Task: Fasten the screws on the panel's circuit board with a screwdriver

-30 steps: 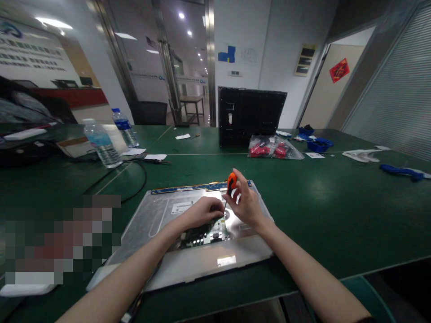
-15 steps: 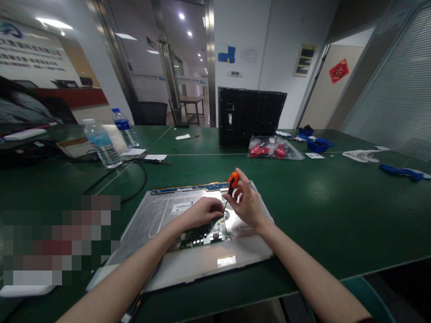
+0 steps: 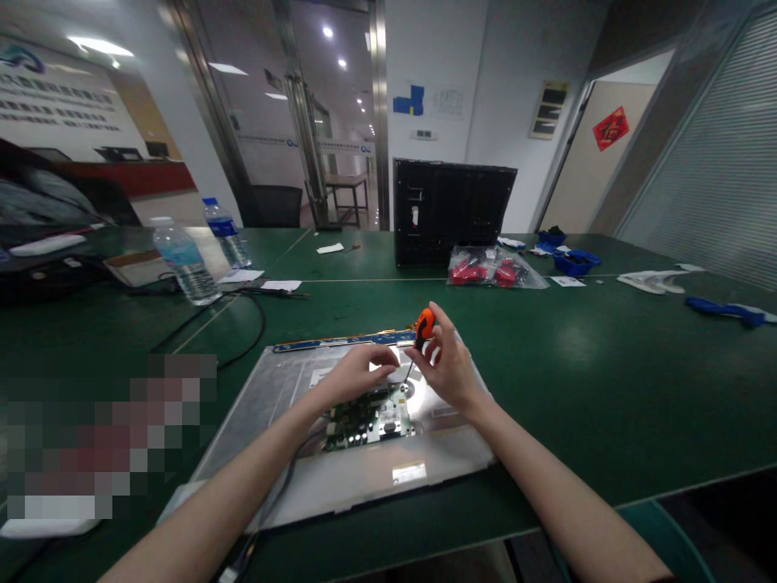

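Lower centre: a display panel (image 3: 358, 479) lies back up on the green tabletop (image 3: 583, 364), a black cable (image 3: 290, 473) crossing its left part. A green circuit board (image 3: 367, 421) sits at the panel's middle. Above the board's top edge, the left hand (image 3: 357, 376) has a slack grip, thumb and forefinger parted. Beside it, the grip of the right hand (image 3: 450, 368) is closed on an orange-and-black screwdriver (image 3: 426, 324), whose shaft slants down toward the board's upper right corner; tip contact is indiscernible. A blue circuit strip (image 3: 340, 341) runs along the panel's far edge. Upper centre: a clear bag of red items (image 3: 494, 268) before a black monitor housing (image 3: 452, 209).
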`<move>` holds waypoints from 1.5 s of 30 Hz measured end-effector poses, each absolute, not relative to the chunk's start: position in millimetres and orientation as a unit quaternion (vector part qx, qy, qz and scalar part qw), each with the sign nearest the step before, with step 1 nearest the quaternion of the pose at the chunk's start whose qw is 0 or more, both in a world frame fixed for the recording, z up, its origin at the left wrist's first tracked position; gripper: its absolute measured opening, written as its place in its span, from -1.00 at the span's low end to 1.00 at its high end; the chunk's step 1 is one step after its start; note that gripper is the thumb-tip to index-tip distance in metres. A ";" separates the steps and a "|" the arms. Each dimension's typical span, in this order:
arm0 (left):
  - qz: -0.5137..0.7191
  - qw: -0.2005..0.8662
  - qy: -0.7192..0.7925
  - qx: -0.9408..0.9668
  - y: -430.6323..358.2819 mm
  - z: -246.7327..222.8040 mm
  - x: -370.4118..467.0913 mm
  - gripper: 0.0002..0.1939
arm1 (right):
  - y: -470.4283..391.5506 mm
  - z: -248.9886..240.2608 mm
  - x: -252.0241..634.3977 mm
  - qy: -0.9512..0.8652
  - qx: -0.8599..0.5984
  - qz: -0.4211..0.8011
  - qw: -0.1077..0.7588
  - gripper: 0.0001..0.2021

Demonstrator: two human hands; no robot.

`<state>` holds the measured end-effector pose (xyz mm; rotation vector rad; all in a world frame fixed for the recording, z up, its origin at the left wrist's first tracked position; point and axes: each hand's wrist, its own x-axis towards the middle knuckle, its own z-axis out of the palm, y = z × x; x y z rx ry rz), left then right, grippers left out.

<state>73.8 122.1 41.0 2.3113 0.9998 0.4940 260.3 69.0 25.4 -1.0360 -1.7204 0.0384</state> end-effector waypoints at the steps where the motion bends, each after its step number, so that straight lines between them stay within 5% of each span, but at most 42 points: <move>1: 0.190 0.269 0.392 0.859 125.6 43.4 70.8 -0.84 | 68.8 25.9 260.5 -0.723 -0.435 0.016 0.537 -0.24; 19: 0.064 0.189 0.499 0.843 152.4 46.6 17.0 -0.83 | 69.9 26.5 261.2 -0.728 -0.461 0.014 0.507 -0.19; 27: 0.068 0.185 0.430 0.881 113.1 54.0 43.5 -0.92 | 70.4 26.1 261.6 -0.728 -0.467 0.004 0.502 -0.20; 33: 0.200 0.149 0.274 0.929 57.0 39.0 72.5 -0.90 | 70.8 26.4 263.0 -0.725 -0.472 0.006 0.501 -0.20; 45: 0.165 0.048 0.283 0.944 38.7 20.0 80.4 -0.84 | 68.2 26.1 261.4 -0.727 -0.473 0.002 0.497 -0.24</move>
